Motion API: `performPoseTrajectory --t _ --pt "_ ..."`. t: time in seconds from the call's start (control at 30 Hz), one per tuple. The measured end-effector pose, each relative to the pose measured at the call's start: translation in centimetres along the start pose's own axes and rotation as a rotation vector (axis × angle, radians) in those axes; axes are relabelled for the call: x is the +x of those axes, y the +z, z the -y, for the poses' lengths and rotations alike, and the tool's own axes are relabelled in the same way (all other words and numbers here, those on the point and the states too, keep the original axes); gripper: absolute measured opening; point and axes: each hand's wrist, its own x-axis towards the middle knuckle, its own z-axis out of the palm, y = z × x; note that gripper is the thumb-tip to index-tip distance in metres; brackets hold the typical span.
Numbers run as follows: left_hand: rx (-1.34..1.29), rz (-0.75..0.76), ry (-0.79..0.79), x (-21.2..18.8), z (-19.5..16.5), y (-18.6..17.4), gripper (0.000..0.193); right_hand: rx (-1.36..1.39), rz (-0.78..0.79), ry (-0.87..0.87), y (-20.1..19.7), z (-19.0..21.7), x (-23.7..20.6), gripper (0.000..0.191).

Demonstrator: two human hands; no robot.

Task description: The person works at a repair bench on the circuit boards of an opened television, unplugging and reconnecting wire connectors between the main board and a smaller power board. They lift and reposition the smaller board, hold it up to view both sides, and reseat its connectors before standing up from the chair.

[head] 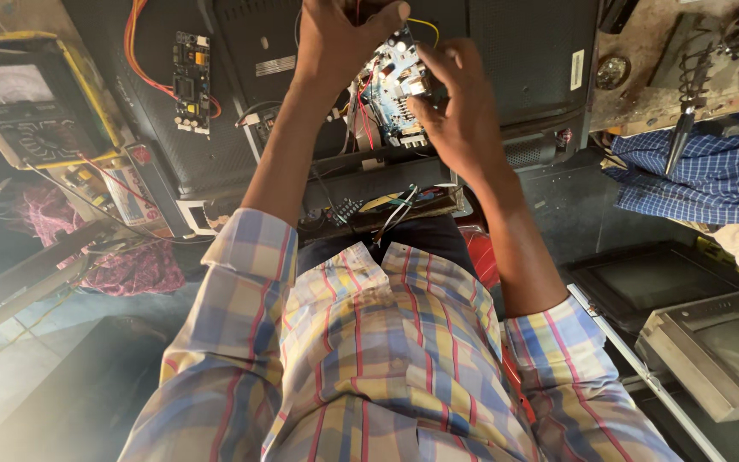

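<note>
Crowding circuit board (pixel 391 85): multimeter (pixel 32 98), wires (pixel 151 73).

A large black flat panel (pixel 506 60), lying face down, fills the middle of the cluttered workspace. Left of the panel a yellow-cased meter (pixel 32 98) rests tilted, with a crumpled pink cloth (pixel 134 269) below it. On the panel's left part lies a small black circuit card (pixel 191 81) with orange wires (pixel 143 60) looping beside it. Right of the panel stands a worn wooden bench (pixel 660 85), with blue checked cloth (pixel 712 175) beneath it. Lower right of the panel sit two old grey sets (pixel 716 351). Strong hazy light washes the lower left.
</note>
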Motion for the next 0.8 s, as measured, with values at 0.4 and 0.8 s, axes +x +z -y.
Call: performPoseTrajectory --t 0.4,0.8 --pt "-0.398 -0.01 -0.167 -0.5 -0.4 -1.6 0.023 -0.123 -0.06 -0.012 0.7 3.2 -0.7 0.056" --pt "-0.865 0.166 -0.21 -2.1 -2.2 -2.9 0.016 -0.023 0.061 0.059 -0.3 3.0 -0.5 0.064"
